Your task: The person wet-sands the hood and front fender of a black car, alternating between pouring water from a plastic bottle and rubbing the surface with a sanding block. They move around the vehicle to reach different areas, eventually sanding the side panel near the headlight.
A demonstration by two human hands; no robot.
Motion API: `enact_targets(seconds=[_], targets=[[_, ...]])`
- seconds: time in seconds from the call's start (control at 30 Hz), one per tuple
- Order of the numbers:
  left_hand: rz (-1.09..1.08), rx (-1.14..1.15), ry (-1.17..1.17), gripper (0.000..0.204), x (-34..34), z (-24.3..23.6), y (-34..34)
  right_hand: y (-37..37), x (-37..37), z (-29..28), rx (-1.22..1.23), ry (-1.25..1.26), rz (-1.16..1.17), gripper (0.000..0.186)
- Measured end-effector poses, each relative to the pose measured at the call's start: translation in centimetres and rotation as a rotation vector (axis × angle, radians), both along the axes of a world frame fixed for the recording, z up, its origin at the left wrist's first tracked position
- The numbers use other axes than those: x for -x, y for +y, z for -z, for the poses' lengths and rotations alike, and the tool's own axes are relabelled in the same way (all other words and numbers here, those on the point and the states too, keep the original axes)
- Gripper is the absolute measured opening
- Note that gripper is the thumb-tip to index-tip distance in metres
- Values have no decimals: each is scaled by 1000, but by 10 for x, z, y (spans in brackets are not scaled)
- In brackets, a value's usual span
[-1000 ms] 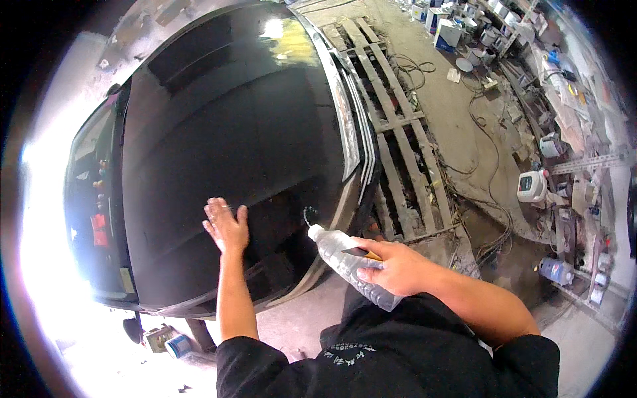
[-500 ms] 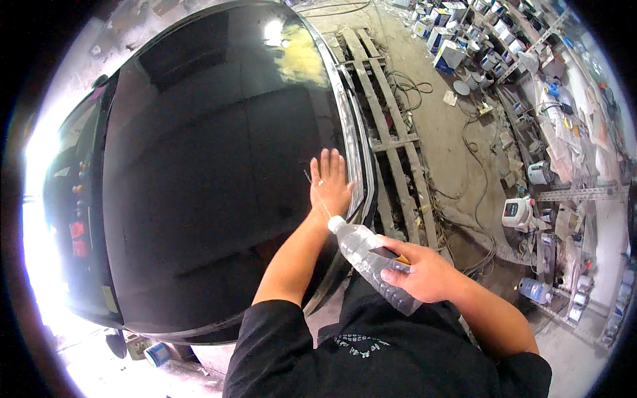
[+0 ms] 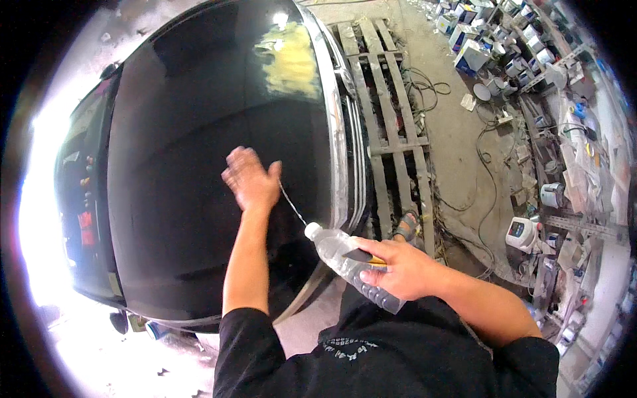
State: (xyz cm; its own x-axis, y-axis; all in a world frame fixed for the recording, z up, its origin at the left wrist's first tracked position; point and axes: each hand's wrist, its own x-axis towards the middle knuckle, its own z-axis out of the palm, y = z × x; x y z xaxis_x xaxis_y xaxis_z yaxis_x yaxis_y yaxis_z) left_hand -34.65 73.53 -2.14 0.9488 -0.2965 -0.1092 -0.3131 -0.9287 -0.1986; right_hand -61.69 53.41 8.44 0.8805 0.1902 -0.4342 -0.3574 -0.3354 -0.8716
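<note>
My right hand grips a clear plastic bottle with a white cap, tilted toward the car. A flat black and yellow piece is pinned between that hand and the bottle; its kind is unclear. From the cap, a thin stream of water shoots toward my left hand, which is spread out over the black car roof, its fingertips slightly blurred. Whether the palm touches the roof, I cannot tell. Farther along, near the roof's right edge, is a yellowish patch.
Right of the car lies a wooden pallet, with my sandalled foot at its near end. Cables run over the floor. Cans and boxes crowd the far right, and a white jug stands by cluttered shelving.
My left hand has swept left across the roof, away from its right edge. The bottle in my right hand has shifted slightly left, and the water stream now leans left. My foot has come into view.
</note>
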Motion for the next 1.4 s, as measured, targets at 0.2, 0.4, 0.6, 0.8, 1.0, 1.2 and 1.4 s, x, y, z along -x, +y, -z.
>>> enact_targets(seconds=[0.2,0.4,0.6,0.8,1.0,1.2,1.4], targets=[[579,-1,-6,73,103,90,-47,-58,-4,11,-74,104,-104,64],[596,-159,85,72,160,85,29,-94,-25,16,-30,72,-274,68],[124,-67,57,90,71,46,1,-114,-54,9,4,78,-217,65],[95,-54,-35,85,-79,59,-109,-132,-95,-2,84,83,-119,62],[443,-165,59,69,-134,81,-182,-151,-132,-7,98,91,-31,61],[824,-176,166,72,-58,86,-117,-159,-155,4,57,148,-41,62],[667,-103,203,72,-124,73,-152,-165,-175,4,96,178,-63,63]])
